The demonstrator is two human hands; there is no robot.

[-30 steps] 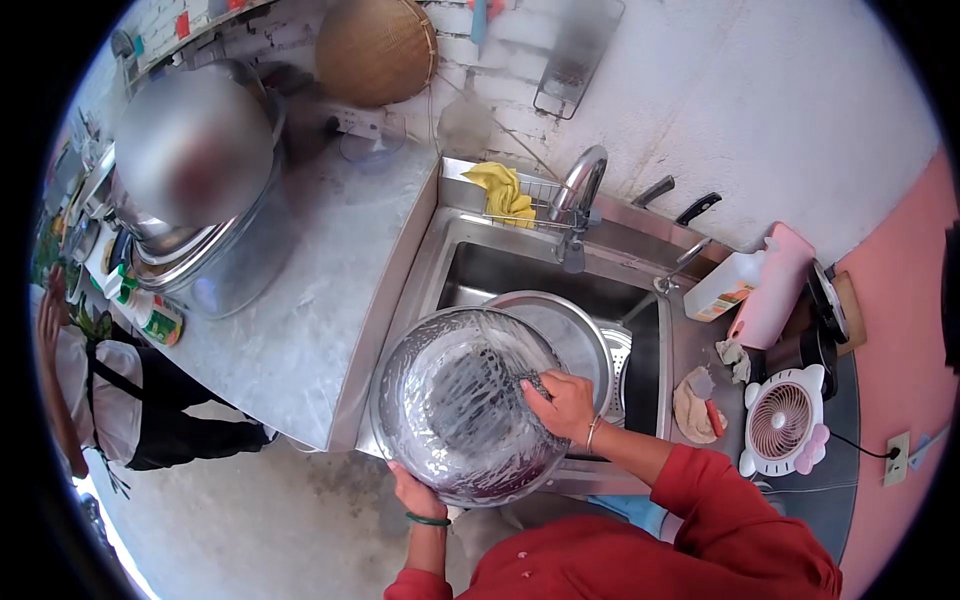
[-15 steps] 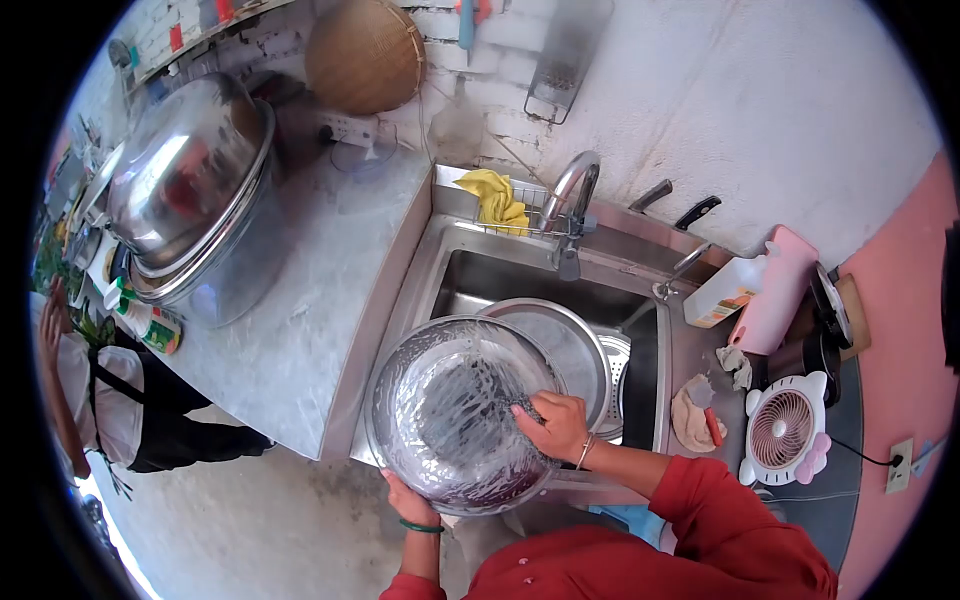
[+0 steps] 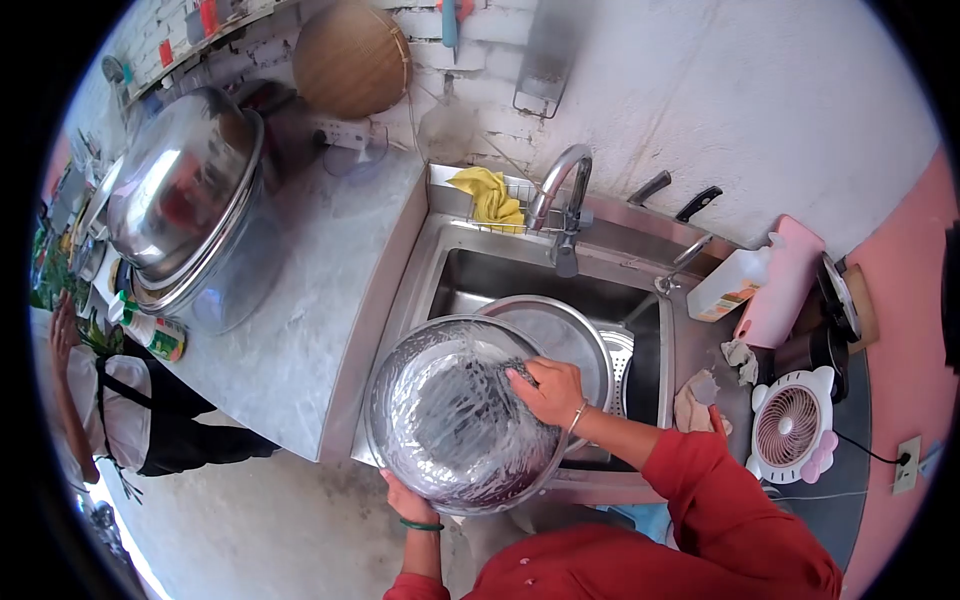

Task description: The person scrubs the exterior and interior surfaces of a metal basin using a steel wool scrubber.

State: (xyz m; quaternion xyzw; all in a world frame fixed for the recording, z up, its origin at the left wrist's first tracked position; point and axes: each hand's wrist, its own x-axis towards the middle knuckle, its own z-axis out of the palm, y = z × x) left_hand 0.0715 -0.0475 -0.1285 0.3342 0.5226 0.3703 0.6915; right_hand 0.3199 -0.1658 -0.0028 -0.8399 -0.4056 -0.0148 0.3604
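Note:
A large round metal basin (image 3: 440, 400), streaked with white suds, is tilted over the front of the sink with its outer base facing up. My left hand (image 3: 408, 502) grips its lower rim, the fingers out of sight beneath. On the basin's right side, my right hand (image 3: 548, 392) presses down with bent fingers around a dark grey scouring pad (image 3: 518, 370), mostly covered by the hand. Under the basin's far edge, another wide metal basin (image 3: 560, 325) lies in the sink (image 3: 450, 272), beside a perforated metal piece (image 3: 618, 360).
A faucet (image 3: 570, 200) and yellow cloth (image 3: 487, 195) are behind the sink. Right of it stand a white jug (image 3: 727, 287), a pink board (image 3: 780, 280) and a small fan (image 3: 793, 425). Stacked bowls (image 3: 185, 190) occupy the left counter (image 3: 330, 280); a person (image 3: 130, 400) stands beyond.
My right hand has slid slightly up and left across the basin's base. My left hand keeps its hold on the rim, and the view has shifted a little.

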